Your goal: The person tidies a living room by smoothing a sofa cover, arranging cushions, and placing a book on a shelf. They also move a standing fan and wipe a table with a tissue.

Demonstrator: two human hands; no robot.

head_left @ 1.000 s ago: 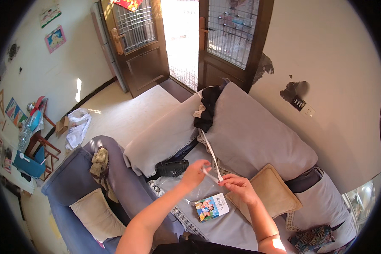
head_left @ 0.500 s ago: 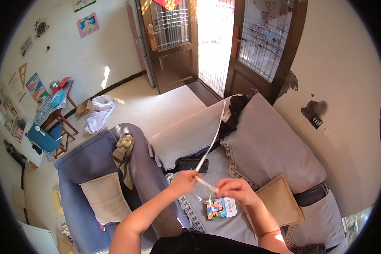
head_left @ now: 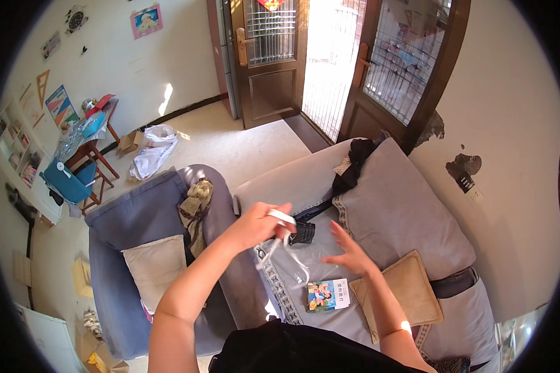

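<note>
My left hand (head_left: 261,225) is closed around a white strap (head_left: 284,217), a flat band wrapped over the fingers. The loose ends of the strap dangle in curves below the hand, above the sofa seat. To its right, my right hand (head_left: 348,252) is empty, thumb and fingers spread apart. Beneath the hands lies a small book (head_left: 328,295) with a colourful picture on its cover. A crumpled sheet of clear plastic (head_left: 310,268) is on the seat just beyond the book. Past my left hand sits a folded black item (head_left: 302,233), partly hidden.
The grey sofa (head_left: 404,205) carries a beige cushion (head_left: 410,289) at right and dark clothing (head_left: 353,168) on its far corner. A blue armchair (head_left: 134,214) stands at left. A white plastic bag (head_left: 152,160) is on the floor. Brown double doors (head_left: 274,93) stand partly open behind.
The strap, stretched long between and beyond both hands earlier, is now gathered in my left hand, which has risen. My right hand has let go and opened. The view has shifted slightly.
</note>
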